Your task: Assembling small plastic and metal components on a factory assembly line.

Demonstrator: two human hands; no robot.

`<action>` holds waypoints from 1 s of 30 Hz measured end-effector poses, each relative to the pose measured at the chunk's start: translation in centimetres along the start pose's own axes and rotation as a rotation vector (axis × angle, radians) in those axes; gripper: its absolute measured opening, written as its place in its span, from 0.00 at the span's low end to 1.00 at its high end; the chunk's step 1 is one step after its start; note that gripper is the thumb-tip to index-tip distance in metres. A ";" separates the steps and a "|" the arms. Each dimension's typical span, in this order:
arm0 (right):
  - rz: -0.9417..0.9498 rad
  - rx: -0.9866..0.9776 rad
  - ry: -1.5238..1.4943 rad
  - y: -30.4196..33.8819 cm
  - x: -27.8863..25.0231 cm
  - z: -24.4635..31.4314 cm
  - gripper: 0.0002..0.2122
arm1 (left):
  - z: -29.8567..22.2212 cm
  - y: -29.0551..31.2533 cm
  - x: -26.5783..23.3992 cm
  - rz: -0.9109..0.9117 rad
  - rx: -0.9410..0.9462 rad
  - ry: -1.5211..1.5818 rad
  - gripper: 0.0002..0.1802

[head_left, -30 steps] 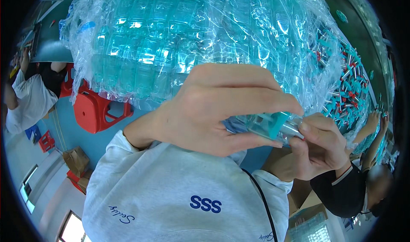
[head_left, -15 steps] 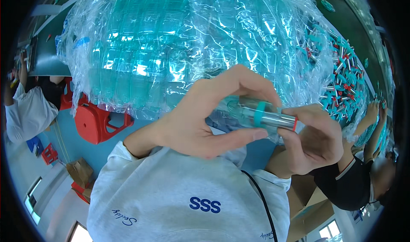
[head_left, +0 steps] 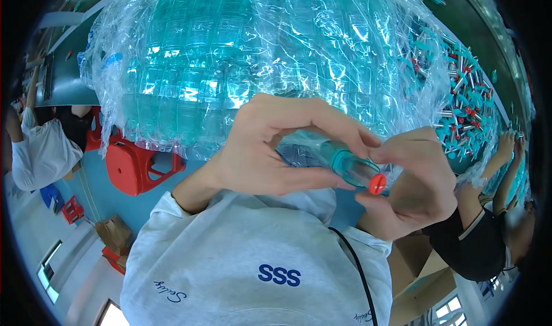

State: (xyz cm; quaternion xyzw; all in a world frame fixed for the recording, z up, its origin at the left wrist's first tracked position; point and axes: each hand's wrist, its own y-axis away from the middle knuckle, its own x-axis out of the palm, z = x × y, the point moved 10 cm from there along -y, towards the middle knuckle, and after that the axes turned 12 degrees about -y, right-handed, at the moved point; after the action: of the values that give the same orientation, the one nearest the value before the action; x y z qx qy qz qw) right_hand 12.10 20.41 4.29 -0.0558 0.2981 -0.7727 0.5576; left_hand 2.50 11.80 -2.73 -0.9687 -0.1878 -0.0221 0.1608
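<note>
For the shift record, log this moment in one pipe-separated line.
Left hand: holds clear teal tube | Right hand: open around red end | Ahead: wrapped teal containers | Right: heaped teal, red parts

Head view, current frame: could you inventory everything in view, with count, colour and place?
Tube: one, clear and teal with a red end, in the left hand's grip
Wrapped plastic containers: many, teal and clear, ahead of the hands
Small parts: many, teal, silver and red, heaped at right
Worktable: dark green, beyond and beside the pack
Stools: at least two, red, left
Paper bag: one, brown, lower left
Cardboard box: at least one, brown, lower right
Co-workers: at least two, partly visible, left and right
Cord: one, black, over the sweatshirt
Sweatshirt: one, pale grey, bottom centre
Left hand: one, bare, centre
Right hand: one, bare, by the red end
</note>
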 end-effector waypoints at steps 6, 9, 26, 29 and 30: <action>-0.106 -0.126 0.075 1.3 1.2 0.1 0.18 | 1.4 1.0 -0.9 -0.062 -0.053 0.030 0.19; -0.117 -0.133 0.064 1.3 1.1 0.2 0.20 | 1.2 1.0 -0.9 -0.046 0.033 -0.030 0.16; -0.108 -0.137 0.070 1.1 0.9 1.0 0.16 | 1.1 1.0 -0.9 -0.108 0.041 -0.035 0.17; -0.090 -0.142 0.051 1.0 1.2 1.6 0.16 | 0.0 1.5 -0.8 -0.086 0.013 -0.042 0.18; -0.068 -0.143 0.027 0.9 1.4 1.8 0.16 | -0.6 1.8 -0.8 -0.072 0.003 -0.060 0.17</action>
State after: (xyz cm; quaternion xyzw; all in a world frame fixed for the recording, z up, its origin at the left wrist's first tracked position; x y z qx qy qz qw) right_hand 13.08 18.30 4.92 -0.0955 0.3579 -0.7687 0.5214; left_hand 2.44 9.73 -2.74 -0.9613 -0.2273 0.0015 0.1556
